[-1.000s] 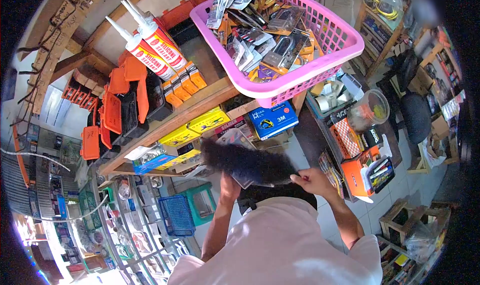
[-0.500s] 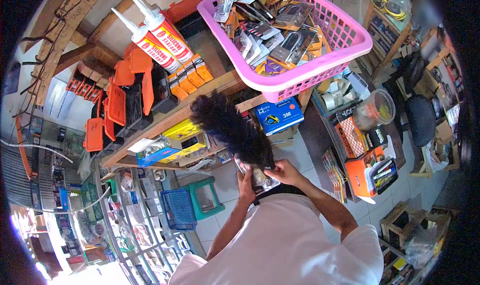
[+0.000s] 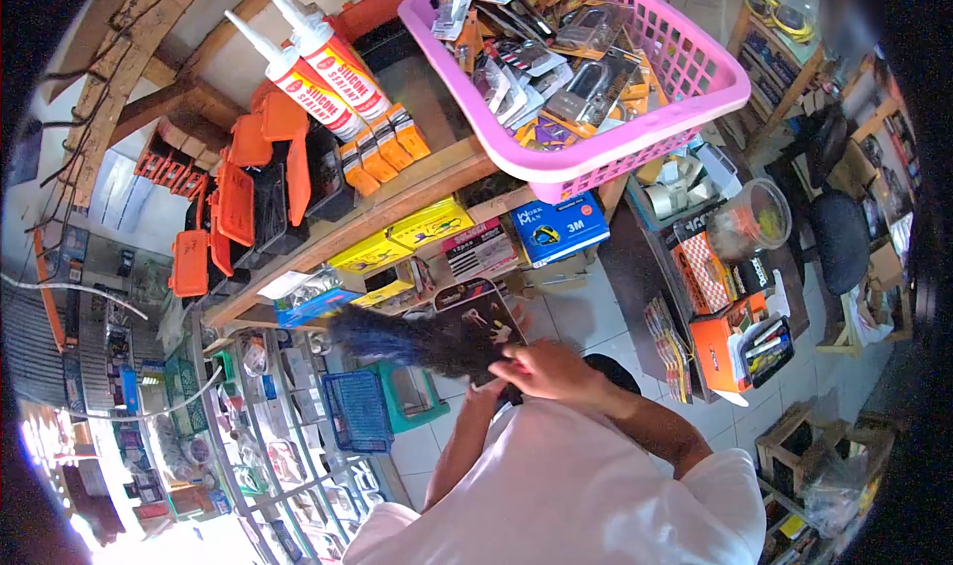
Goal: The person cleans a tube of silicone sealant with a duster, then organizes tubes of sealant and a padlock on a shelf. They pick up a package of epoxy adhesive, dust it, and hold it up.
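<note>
My right hand (image 3: 548, 371) is closed around the handle end of a dark feather duster (image 3: 397, 343). The duster's plumes stretch to the left, slightly blurred, across the lower part of a dark blister-card package (image 3: 476, 314). Below the package, my left hand (image 3: 483, 394) grips its lower end; most of the fingers are hidden behind the duster and my right hand. Both hands are close together in front of the white shirt.
A pink basket (image 3: 635, 133) of packaged goods stands on the wooden shelf, beside silicone tubes (image 3: 316, 98) and orange-lidded boxes (image 3: 235, 203). Under the shelf edge is a blue 3M box (image 3: 559, 229). A blue basket (image 3: 357, 413) is at lower left, an orange box (image 3: 722, 352) at right.
The duster has swung down and left, uncovering the yellow and pink boxes and the package's upper part. My right hand has moved left, nearer my left hand.
</note>
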